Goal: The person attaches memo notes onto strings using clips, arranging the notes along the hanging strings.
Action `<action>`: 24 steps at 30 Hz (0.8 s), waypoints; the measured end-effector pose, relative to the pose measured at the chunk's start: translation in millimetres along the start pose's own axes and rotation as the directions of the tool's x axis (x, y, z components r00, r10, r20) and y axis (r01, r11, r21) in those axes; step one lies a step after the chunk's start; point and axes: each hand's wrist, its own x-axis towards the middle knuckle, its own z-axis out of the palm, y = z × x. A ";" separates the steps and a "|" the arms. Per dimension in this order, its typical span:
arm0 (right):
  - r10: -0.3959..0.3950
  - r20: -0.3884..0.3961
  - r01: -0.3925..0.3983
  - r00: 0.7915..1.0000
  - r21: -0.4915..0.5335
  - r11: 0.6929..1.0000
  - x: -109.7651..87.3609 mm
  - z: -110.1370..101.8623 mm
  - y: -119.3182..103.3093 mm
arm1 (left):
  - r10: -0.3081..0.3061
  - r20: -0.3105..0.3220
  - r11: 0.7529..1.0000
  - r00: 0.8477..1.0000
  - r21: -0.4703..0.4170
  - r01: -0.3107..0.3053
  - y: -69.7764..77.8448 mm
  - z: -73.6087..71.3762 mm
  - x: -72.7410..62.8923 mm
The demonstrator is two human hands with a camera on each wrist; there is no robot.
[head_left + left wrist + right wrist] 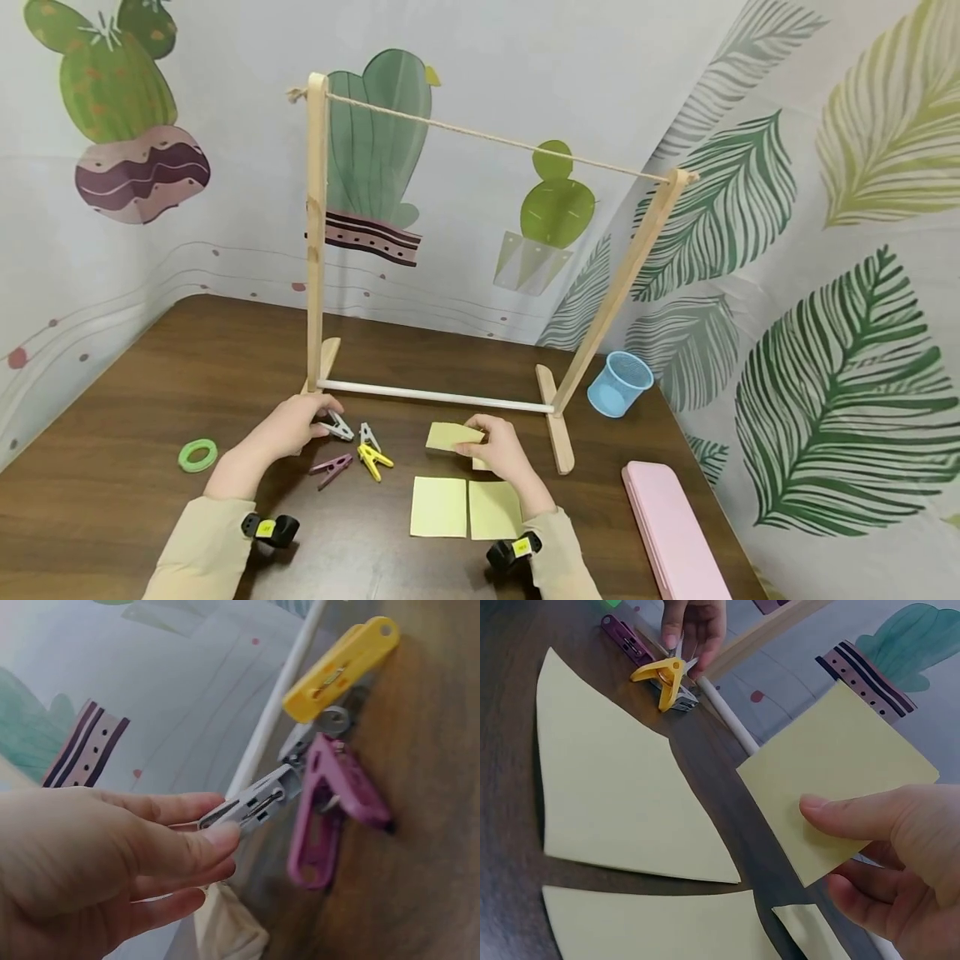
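Note:
In the left wrist view my left hand (112, 855) pinches a grey clothespin (255, 801) between thumb and fingers. Around it on the table lie a purple clothespin (331, 469), a yellow clothespin (372, 460) and a second grey clothespin (369, 436). My right hand (497, 448) holds a yellow sticky note (840, 780), thumb on its face and the other fingers behind. Two more yellow notes, a left one (438, 507) and a right one (495, 509), lie side by side nearer me. Another note (480, 464) shows partly under the right hand.
Behind the hands stands a wooden frame (317, 250) with a string (487, 136) across its top and a white rod (435, 396) low down. A blue mesh cup (619, 384) stands at the right, a pink case (671, 533) nearer me. A green ring (197, 456) lies left.

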 end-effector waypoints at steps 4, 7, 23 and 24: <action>-0.014 -0.005 0.014 1.000 0.005 1.000 -1.0 -0.2 0.2 | -0.019 0.010 0.996 1.000 -0.081 0.020 -1.2 -5.8 -0.6; 0.006 -0.011 -0.006 1.000 0.022 1.000 -1.4 -0.5 -1.0 | -0.002 0.003 0.992 1.000 -0.123 0.003 -2.8 -6.0 -0.7; 0.018 -0.024 -0.015 1.000 0.119 0.993 2.3 -4.4 -5.2 | -0.066 -0.166 0.897 0.984 -0.442 -0.015 10.3 5.8 7.6; 0.012 -0.021 -0.009 1.000 0.125 0.992 3.3 -4.4 -6.1 | -0.079 -0.175 0.885 0.981 -0.466 -0.012 12.2 6.3 8.2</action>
